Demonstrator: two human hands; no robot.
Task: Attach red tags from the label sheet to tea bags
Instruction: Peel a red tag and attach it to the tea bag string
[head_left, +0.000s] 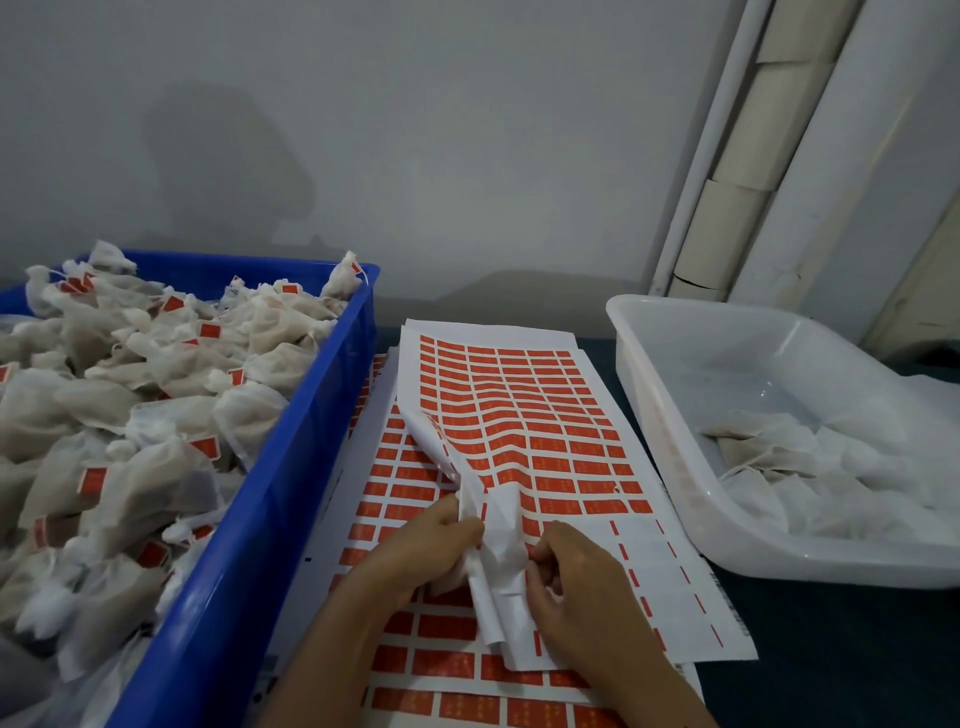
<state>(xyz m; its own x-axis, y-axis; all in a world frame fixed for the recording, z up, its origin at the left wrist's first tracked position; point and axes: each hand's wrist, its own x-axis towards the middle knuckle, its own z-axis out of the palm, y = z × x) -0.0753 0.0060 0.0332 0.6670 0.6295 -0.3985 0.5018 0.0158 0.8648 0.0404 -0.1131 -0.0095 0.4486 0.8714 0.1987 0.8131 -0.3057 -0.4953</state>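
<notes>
Both hands work at the near edge of the top label sheet (524, 431), which lies on a stack of further label sheets (400, 483) between two bins. The left hand (426, 545) curls its fingers round a bunched, lifted fold of the sheet's paper (493, 545), and the right hand (576, 582) pinches the same fold from the other side. Whether a single red tag (556, 483) is already between the fingertips cannot be told; the fold hides them.

The top sheet is already rippled and its left edge curls up. Its near right part shows only thin red strips where tags have been taken.

The risks, as I judge them:
- Pulling the bunched paper further could crease or tear the sheet and wrinkle the tags next to the fold, so they peel badly.
- A tag lifted inside the fold could stick to itself or to the backing.
- Dragging the top sheet could shift the stack beneath it out of line.

Tagged tea bags (156, 395) fill the blue crate (291, 467) on the left. Untagged tea bags (779, 457) lie in the translucent white tub (670, 395) on the right, well within reach but untouched.
</notes>
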